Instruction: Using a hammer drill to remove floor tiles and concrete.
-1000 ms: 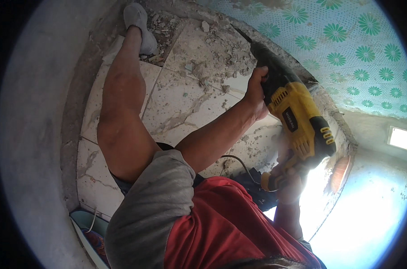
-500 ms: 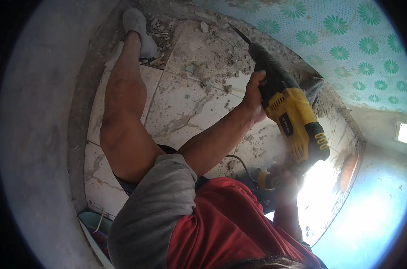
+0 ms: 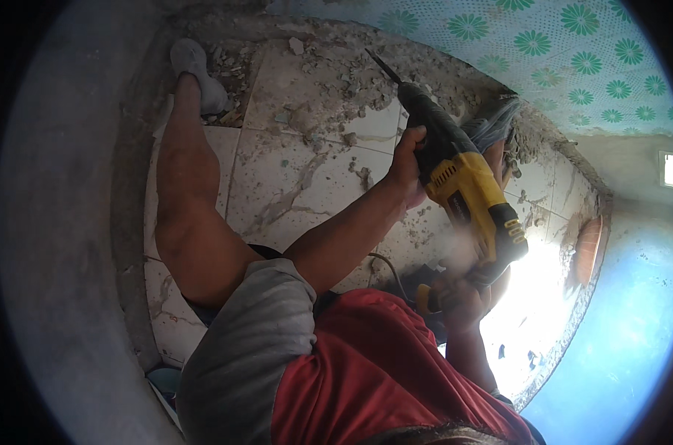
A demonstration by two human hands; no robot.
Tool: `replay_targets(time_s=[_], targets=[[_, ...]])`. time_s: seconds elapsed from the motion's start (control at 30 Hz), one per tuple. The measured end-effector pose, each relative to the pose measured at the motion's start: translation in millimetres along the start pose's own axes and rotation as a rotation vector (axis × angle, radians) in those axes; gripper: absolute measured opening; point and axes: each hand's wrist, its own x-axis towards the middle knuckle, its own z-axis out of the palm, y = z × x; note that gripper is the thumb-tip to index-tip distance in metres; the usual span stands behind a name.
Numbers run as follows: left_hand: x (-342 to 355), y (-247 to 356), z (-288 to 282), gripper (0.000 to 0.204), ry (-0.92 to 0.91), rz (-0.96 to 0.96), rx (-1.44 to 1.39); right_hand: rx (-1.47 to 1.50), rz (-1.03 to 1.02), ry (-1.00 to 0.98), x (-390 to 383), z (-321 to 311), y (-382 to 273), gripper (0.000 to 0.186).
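Note:
A yellow-and-black rotary hammer (image 3: pixel 466 178) with a long, pointed chisel bit (image 3: pixel 383 65) slants across the view, its bit toward the base of the far wall. My left hand (image 3: pixel 409 167) is wrapped around its black front part. At the rear handle, my right hand (image 3: pixel 461 300) is closed, with its fingers partly blurred. A cord (image 3: pixel 397 273) curves away beside the handle. Whether the bit's tip touches the rubble or the wall, I cannot tell.
Broken mortar and tile rubble (image 3: pixel 329 85) lies along the wall (image 3: pixel 533 70) with green flower patterns. Cracked pale tiles (image 3: pixel 273 174) cover the floor. My left foot (image 3: pixel 195 70) rests by the left wall. A reddish-brown object (image 3: pixel 588 251) leans at right; strong light glares nearby.
The view has shifted. Relative to the rubble, the bit's tip has moved a little to the right along the wall. Both hands keep their hold on the rotary hammer.

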Motion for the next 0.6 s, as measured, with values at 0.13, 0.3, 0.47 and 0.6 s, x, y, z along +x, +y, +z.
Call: replay_targets(time_s=[0.13, 0.3, 0.47, 0.6], targets=[[12.7, 6.1, 8.3, 0.056, -0.013, 0.03, 0.048, -0.038, -0.022, 0.035, 15.3, -4.9, -3.8, 0.059], [35.1, 20.1, 11.8, 0.052, 0.028, 0.096, 0.139, -0.036, -0.114, 0.059, 52.3, -3.5, -9.6, 0.061], [52.6, 31.6, 7.4, 0.05, 0.076, 0.12, 0.174, 0.099, 0.091, -0.012, 76.4, -11.7, -18.5, 0.061], [84.7, 20.4, -1.3, 0.049, 0.166, 0.133, 0.266, -0.757, -0.359, 0.068, 101.6, -52.6, -7.1, 0.046]])
